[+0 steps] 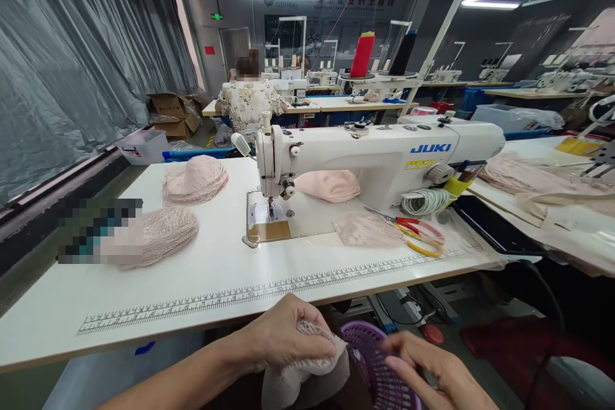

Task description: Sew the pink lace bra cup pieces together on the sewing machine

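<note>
Below the table's front edge, my left hand (283, 333) is closed around a bunch of pale pink lace fabric (307, 368) that hangs down from it. My right hand (432, 368) is beside it to the right, fingers loosely stretched and a little blurred, holding nothing, over a purple plastic basket (379, 378). A white JUKI sewing machine (375, 157) stands on the white table (192, 282) ahead of both hands.
Stacks of pink lace pieces (195, 180) lie on the left of the table, and another stack (166, 234) sits nearer. Scissors (416, 230) and a lace piece (365, 230) lie right of the needle. A printed ruler (269, 291) runs along the table front. A person (250, 99) sits at a far bench.
</note>
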